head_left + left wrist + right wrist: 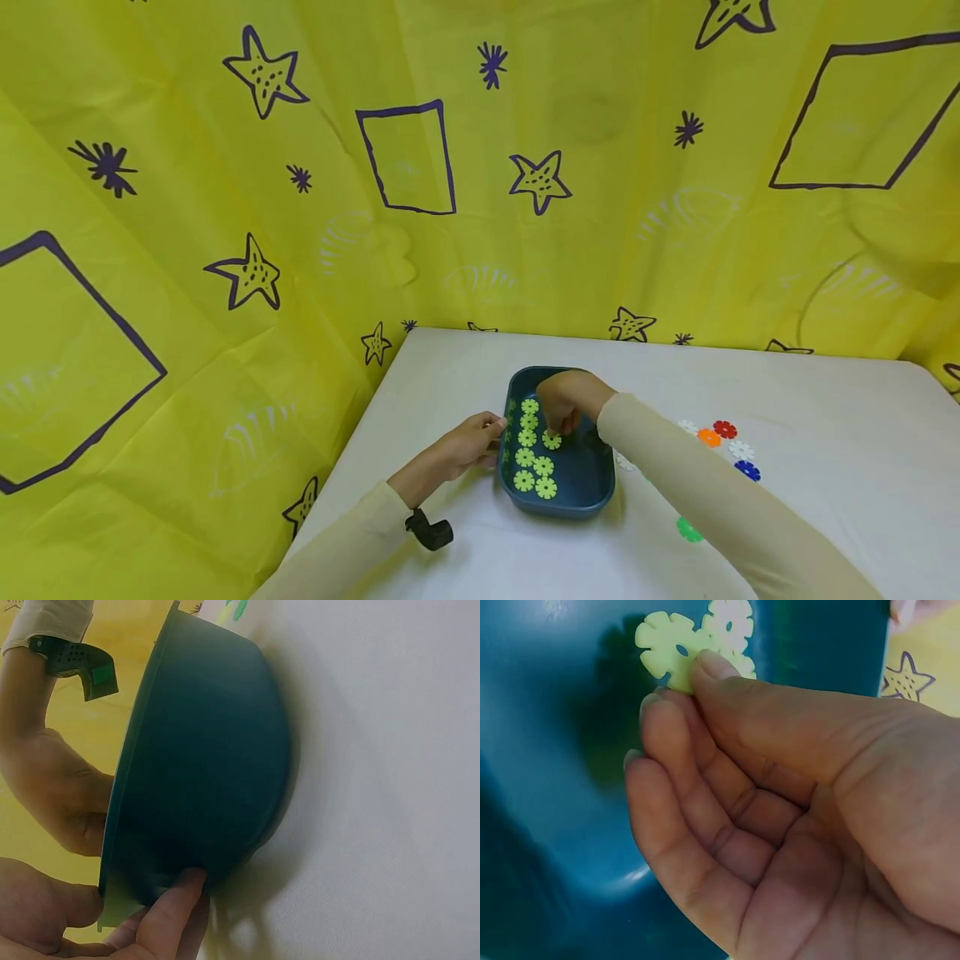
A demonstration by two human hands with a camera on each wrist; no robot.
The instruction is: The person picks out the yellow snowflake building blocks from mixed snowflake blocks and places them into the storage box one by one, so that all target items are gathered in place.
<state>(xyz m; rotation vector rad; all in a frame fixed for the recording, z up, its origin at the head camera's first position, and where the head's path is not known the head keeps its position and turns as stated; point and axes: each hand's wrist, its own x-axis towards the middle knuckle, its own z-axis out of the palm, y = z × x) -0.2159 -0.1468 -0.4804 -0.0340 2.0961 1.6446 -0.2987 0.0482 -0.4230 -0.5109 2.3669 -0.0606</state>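
Note:
A dark teal plastic tub stands on the white table. My left hand holds its left side, thumb at the rim and fingers against the outer wall, as the left wrist view shows. Inside the tub, my right hand pinches a yellow-green flower-shaped disc between thumb and fingers. More discs of the same colour lie on the tub floor in a column along its left side, with a second column begun beside it. In the right wrist view, other flower discs show just behind the pinched one.
Right of the tub, loose flower discs lie on the table: a red one, an orange one, a blue one, a green one and white ones. A yellow patterned curtain hangs behind and to the left.

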